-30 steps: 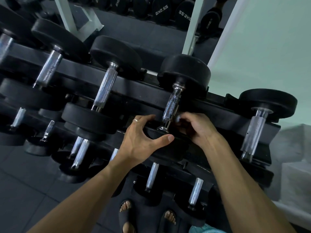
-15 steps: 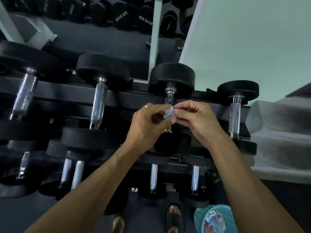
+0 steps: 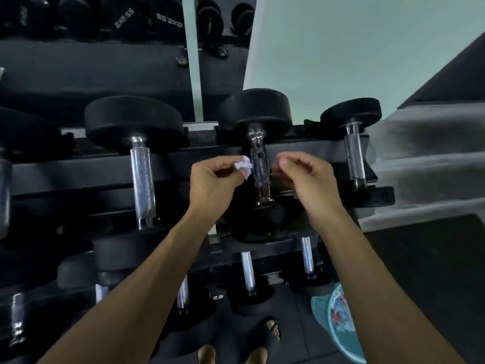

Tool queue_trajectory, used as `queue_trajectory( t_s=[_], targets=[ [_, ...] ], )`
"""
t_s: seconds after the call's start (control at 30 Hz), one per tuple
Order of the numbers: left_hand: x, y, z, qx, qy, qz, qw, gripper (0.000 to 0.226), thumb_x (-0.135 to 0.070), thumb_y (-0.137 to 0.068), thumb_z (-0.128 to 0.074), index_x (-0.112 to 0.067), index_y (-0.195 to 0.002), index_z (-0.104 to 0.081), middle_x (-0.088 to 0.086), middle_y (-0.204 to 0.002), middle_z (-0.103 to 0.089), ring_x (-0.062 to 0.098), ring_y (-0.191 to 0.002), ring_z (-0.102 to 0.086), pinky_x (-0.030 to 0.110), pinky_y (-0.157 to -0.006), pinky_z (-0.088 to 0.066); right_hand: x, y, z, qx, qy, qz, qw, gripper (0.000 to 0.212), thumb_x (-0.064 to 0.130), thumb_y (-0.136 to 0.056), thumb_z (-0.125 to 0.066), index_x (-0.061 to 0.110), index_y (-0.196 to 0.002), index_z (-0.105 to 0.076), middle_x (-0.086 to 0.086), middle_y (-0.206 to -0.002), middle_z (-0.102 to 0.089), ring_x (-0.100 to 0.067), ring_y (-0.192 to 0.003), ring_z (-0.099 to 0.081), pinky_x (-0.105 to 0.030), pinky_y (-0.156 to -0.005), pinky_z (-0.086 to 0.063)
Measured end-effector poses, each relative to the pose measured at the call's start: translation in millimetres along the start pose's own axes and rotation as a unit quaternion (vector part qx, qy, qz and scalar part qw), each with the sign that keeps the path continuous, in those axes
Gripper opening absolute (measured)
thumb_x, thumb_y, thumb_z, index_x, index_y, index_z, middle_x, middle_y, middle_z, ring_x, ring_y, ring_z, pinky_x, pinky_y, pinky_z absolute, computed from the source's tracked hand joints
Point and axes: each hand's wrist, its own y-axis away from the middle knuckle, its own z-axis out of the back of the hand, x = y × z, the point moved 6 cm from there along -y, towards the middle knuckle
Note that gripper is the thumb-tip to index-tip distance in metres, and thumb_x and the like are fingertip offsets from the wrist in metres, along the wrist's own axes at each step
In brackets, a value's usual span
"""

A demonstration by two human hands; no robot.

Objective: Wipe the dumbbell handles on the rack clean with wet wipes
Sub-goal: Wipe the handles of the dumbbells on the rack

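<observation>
The left hand [image 3: 210, 179] pinches a small crumpled wet wipe [image 3: 242, 164] between thumb and fingertips, holding it just left of the chrome handle [image 3: 259, 169] of the middle dumbbell [image 3: 256, 111] on the top tier of the rack [image 3: 78, 172]; the wipe seems to touch the handle's left side, though blur makes that hard to confirm. The right hand [image 3: 307, 177] sits just right of the same handle, its fingers [image 3: 284, 162] curled with thumb and forefinger drawn together, and they look to hold nothing, or at most a scrap too smeared to make out. That handle runs from a far black weight head down to a near one, tilted slightly. To its left stands another dumbbell with a knurled handle [image 3: 143, 182], and to its right a smaller one [image 3: 353, 153]. Lower tiers carry more dumbbells with short chrome handles. On the floor near the rack's right end sits a teal basket [image 3: 338, 321], and the person's sandalled feet [image 3: 265, 334] show at the near edge
</observation>
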Motion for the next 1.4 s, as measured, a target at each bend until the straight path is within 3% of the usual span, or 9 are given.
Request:
queue_trajectory(
  t_s=[0.1,0.27,0.53,0.63,0.77,0.93,1.1,1.27,1.4],
  targets=[
    [19.7,-21.6,0.7,-0.048,0.102,0.102,0.988,0.017,0.004,-0.087,-0.068,-0.012,-0.086,-0.073,-0.006,-0.083,-0.075,0.007,-0.082,-0.072,0.021,-0.078,-0.058,-18.9,9.0,11.5,-0.043,0.048,-0.003,0.998,0.015,0.013,-0.093,-0.066,0.026,-0.096,-0.074,0.012,-0.091,-0.074,0.006,-0.088,-0.067,-0.007,-0.078,-0.047],
    [32.4,-59.9,-27.6,-0.050,0.233,0.167,0.957,0.013,0.008,-0.087,-0.065,-0.005,-0.083,-0.066,0.007,-0.094,-0.072,0.017,-0.086,-0.071,0.028,-0.078,-0.060,-37.7,20.6,11.1,-0.057,0.057,0.006,0.997,0.016,0.013,-0.092,-0.067,0.022,-0.105,-0.073,0.013,-0.100,-0.072,0.004,-0.095,-0.065,-0.010,-0.086,-0.048],
    [45.7,-15.1,-14.7,0.020,0.089,0.174,0.981,0.019,0.006,-0.080,-0.073,-0.012,-0.082,-0.074,0.004,-0.082,-0.076,0.017,-0.080,-0.073,0.027,-0.082,-0.058,-56.0,39.8,6.7,-0.100,0.083,-0.013,0.991,0.017,0.035,-0.098,-0.055,0.029,-0.108,-0.068,0.017,-0.110,-0.067,0.009,-0.104,-0.057,-0.007,-0.087,-0.042],
    [35.7,-29.0,-20.3,-0.008,0.140,0.166,0.976,0.021,0.012,-0.083,-0.067,-0.008,-0.087,-0.072,0.002,-0.079,-0.074,0.012,-0.076,-0.071,0.024,-0.078,-0.059,-58.3,40.6,5.8,-0.103,0.077,-0.012,0.992,0.020,0.035,-0.099,-0.054,0.026,-0.109,-0.068,0.014,-0.110,-0.067,0.011,-0.102,-0.057,0.000,-0.081,-0.040],
    [29.1,-41.8,-25.2,-0.024,0.140,0.164,0.976,0.024,0.014,-0.083,-0.065,-0.009,-0.086,-0.071,0.001,-0.083,-0.072,0.008,-0.076,-0.070,0.023,-0.077,-0.059,-61.6,39.2,5.3,-0.113,0.087,-0.001,0.990,0.023,0.035,-0.100,-0.053,0.022,-0.108,-0.069,0.009,-0.107,-0.068,-0.001,-0.103,-0.060,-0.009,-0.082,-0.042],
    [44.1,0.0,-16.9,0.051,-0.043,0.148,0.987,0.024,0.001,-0.079,-0.076,-0.022,-0.074,-0.074,-0.007,-0.074,-0.072,0.007,-0.071,-0.067,0.021,-0.078,-0.056,-61.9,39.4,4.1,-0.136,0.073,-0.003,0.988,0.018,0.031,-0.100,-0.054,0.022,-0.100,-0.070,0.008,-0.103,-0.069,-0.006,-0.103,-0.061,-0.022,-0.089,-0.044],
    [45.3,-23.0,-20.4,-0.031,0.041,0.183,0.982,0.024,0.005,-0.080,-0.074,-0.019,-0.078,-0.072,0.001,-0.085,-0.073,0.017,-0.084,-0.069,0.032,-0.090,-0.056,-62.5,39.8,5.1,-0.125,0.082,0.000,0.989,0.024,0.036,-0.101,-0.053,0.018,-0.102,-0.070,0.006,-0.101,-0.068,-0.007,-0.099,-0.061,-0.021,-0.085,-0.043],
    [51.1,-12.9,-25.7,0.089,-0.154,0.175,0.968,0.024,0.003,-0.083,-0.069,-0.021,-0.081,-0.071,-0.004,-0.073,-0.066,0.014,-0.073,-0.063,0.018,-0.071,-0.054,-64.6,37.3,5.2,-0.130,0.076,0.008,0.989,0.024,0.036,-0.099,-0.054,0.018,-0.096,-0.070,0.006,-0.097,-0.068,-0.010,-0.097,-0.061,-0.027,-0.088,-0.046],
    [46.4,-24.3,-22.7,0.028,-0.076,0.175,0.981,0.026,0.005,-0.082,-0.071,-0.019,-0.073,-0.070,0.000,-0.075,-0.068,0.016,-0.075,-0.065,0.023,-0.078,-0.057,-66.8,36.1,6.2,-0.125,0.071,0.024,0.989,0.025,0.038,-0.098,-0.054,0.018,-0.094,-0.069,0.007,-0.094,-0.067,-0.011,-0.096,-0.061,-0.030,-0.089,-0.046]
  ],
)
